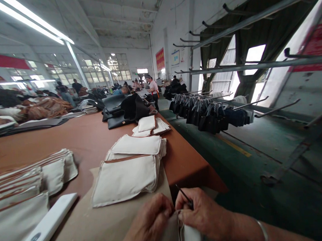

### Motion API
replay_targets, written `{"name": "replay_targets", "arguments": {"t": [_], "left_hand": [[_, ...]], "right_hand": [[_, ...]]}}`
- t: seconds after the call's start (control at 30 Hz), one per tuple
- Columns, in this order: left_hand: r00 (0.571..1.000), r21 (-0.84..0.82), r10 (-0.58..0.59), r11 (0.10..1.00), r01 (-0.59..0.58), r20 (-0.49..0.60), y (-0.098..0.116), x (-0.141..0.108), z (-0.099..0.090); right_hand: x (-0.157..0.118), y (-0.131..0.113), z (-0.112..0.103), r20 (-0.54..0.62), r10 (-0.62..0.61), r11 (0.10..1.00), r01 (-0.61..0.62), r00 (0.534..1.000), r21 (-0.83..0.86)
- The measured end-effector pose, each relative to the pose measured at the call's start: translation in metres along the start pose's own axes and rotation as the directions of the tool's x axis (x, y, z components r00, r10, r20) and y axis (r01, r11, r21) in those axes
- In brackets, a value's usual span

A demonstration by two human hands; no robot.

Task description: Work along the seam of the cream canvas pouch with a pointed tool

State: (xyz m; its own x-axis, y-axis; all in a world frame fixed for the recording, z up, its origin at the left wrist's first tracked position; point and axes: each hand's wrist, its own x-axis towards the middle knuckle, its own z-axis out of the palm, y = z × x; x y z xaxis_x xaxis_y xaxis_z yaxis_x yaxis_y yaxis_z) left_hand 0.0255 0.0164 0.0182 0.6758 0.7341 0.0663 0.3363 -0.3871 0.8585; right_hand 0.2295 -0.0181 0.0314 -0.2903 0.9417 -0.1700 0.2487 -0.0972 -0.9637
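1. Holding a cream fabric pouch [187,237] at the near edge of the table [86,138], both hands meet at the bottom of the view.
2. The left hand [149,225] curls over the pouch's left side, fingers pinching the cloth at its top edge.
3. The right hand [202,213] pinches a thin dark tool [184,196] between thumb and fingers, the tool slanting up and to the left, with its lower end at the pouch's seam; a metal bangle [262,230] sits on that wrist.
4. Just beyond the hands lies a stack of cream pouches [128,169] with brown trim, resting on a sheet of tan paper [85,228].
5. A white flat device [49,221] lies to the left on the same sheet, next to a row of overlapping pouches [26,181].
6. A smaller pile of pouches [150,126] sits farther along the table, with dark bags [125,109] behind it.
7. A metal rack [255,65] on the right carries hanging dark bags [204,114] above a green floor [247,166].
8. Other people [152,90] stand far back in the hall.
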Motion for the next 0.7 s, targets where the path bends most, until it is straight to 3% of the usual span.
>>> {"name": "replay_targets", "arguments": {"t": [0.1,0.23,0.33,0.43,0.5,0.57,0.7], "left_hand": [[0.976,-0.205,-0.212,0.954,0.218,0.051,0.006,0.003,-0.004],[0.954,-0.348,-0.285,0.889,0.298,0.090,0.017,0.008,0.000],[0.934,-0.444,-0.354,0.829,0.339,0.052,0.023,0.009,0.006],[0.899,-0.536,-0.438,0.759,0.371,0.002,0.022,0.008,0.012],[0.873,-0.586,-0.486,0.698,0.412,0.035,0.017,0.007,0.015],[0.859,-0.603,-0.500,0.655,0.456,0.108,0.010,0.008,0.018],[0.876,-0.519,-0.446,0.713,0.472,0.185,0.001,0.009,0.017]], "right_hand": [[0.000,0.000,-0.001,0.004,-0.003,1.000,0.003,1.000,-0.006],[0.002,0.002,-0.001,-0.016,-0.052,0.998,0.052,0.999,-0.031],[0.003,0.006,-0.002,-0.023,-0.129,0.990,0.128,0.991,-0.051],[0.003,0.013,-0.003,-0.019,-0.278,0.948,0.271,0.960,-0.166],[0.004,0.019,-0.004,0.015,-0.460,0.845,0.443,0.888,-0.298],[0.005,0.025,-0.006,0.091,-0.620,0.675,0.589,0.779,-0.444],[0.006,0.034,-0.011,0.250,-0.740,0.347,0.673,0.624,-0.653]]}}
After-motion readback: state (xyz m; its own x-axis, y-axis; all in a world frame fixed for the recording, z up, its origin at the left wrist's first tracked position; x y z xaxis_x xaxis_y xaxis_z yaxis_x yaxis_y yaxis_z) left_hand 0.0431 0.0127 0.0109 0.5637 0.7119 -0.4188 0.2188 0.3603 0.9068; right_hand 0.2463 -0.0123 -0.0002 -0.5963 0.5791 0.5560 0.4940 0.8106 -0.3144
